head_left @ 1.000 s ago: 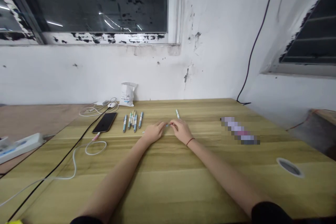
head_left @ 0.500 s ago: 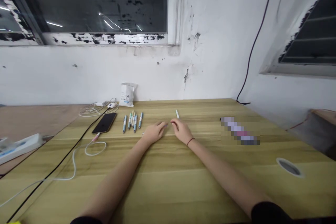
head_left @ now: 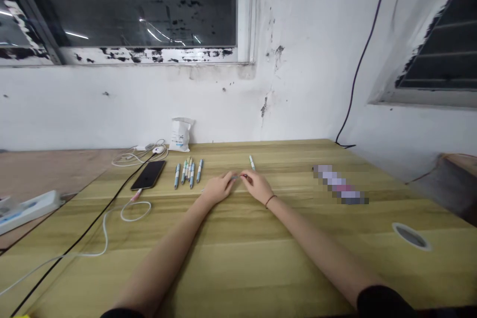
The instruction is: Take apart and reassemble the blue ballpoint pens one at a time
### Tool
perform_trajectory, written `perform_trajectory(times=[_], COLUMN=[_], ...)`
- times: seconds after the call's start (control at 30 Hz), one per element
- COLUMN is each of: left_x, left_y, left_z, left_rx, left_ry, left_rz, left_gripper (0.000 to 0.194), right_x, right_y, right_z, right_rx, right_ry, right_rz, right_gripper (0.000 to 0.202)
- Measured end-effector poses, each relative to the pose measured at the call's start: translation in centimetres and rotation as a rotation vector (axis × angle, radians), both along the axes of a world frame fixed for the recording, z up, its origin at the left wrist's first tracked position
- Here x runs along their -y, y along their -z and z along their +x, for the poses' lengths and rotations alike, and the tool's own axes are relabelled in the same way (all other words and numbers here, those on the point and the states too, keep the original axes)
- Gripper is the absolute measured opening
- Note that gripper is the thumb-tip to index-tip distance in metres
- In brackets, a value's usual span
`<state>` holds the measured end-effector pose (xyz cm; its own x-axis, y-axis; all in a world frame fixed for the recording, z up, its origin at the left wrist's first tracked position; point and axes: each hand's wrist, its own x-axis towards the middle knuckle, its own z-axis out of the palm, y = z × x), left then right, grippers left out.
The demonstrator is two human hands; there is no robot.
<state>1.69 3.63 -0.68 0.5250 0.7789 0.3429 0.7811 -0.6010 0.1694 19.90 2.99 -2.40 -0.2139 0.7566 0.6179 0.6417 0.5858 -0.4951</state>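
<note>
Near the middle of the table, my left hand (head_left: 218, 188) is closed around a slim pen (head_left: 234, 177); its bluish end pokes out by my fingertips, and most of it is hidden by my hand. Facing it, my right hand (head_left: 258, 186) pinches a tiny dark-reddish piece at that end, too small to name. The fingertips of both hands almost meet. Just beyond my right hand lies a white and green pen (head_left: 252, 162). To the left of my hands, several blue and white pens (head_left: 192, 175) lie side by side.
A black phone (head_left: 149, 175) with a white cable (head_left: 105, 231) lies on the left, by a black cord (head_left: 108, 204). Behind stand a white packet (head_left: 180, 135) and coiled cables (head_left: 128, 159). A blurred-out long item (head_left: 340, 185) and a round table hole (head_left: 411, 236) are on the right.
My right fingertips have shifted slightly left toward my left hand, closing the gap at the pen's end. The left hand and the other pens stay put.
</note>
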Motion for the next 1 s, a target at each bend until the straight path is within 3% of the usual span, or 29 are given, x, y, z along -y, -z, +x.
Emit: perform_trajectory(times=[0.13, 0.37, 0.7, 1.0], left_x=[0.0, -1.1, -0.9, -0.7], left_y=[0.2, 0.6, 0.2, 0.6], left_z=[0.0, -0.3, -0.3, 0.0], left_rx=[0.002, 0.13, 0.084, 0.11], left_ry=[-0.034, 0.04, -0.187, 0.003], left_rz=[-0.012, 0.059, 0.044, 0.084], left_gripper=[0.032, 0.025, 0.031, 0.029], right_x=[-0.3, -0.7, -0.7, -0.5], right_y=[0.4, 0.7, 0.6, 0.4], right_z=[0.1, 0.3, 0.2, 0.2], right_rx=[0.004, -0.116, -0.242, -0.282], right_ry=[-0.018, 0.108, 0.117, 0.045], right_rz=[-0.013, -0.04, -0.09, -0.128], right_gripper=[0.017, 0.018, 0.015, 0.017])
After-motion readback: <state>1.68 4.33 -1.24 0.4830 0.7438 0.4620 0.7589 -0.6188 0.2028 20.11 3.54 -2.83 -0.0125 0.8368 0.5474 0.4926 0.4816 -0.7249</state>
